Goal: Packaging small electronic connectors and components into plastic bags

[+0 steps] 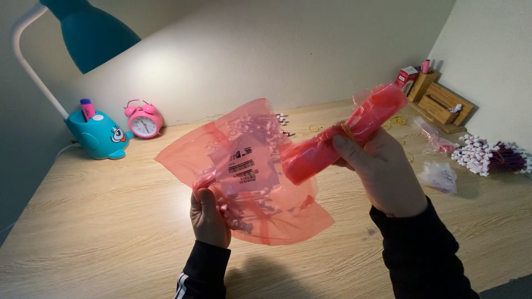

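Observation:
My left hand (209,217) pinches the lower left part of a flat, translucent pink plastic bag (244,166) with a printed label on it, held up above the wooden desk (111,221). My right hand (379,171) grips a rolled pink bag (346,133), a tube bound by a yellowish rubber band, tilted up to the right. The roll's lower end overlaps the flat bag. Small white-tipped pieces show through the flat bag.
A teal desk lamp (97,133) with a pen holder base stands at the back left, beside a pink alarm clock (144,119). A wooden organiser (440,102) sits back right. A bundle of white-tipped sticks (490,156) and small clear bags (439,176) lie at right.

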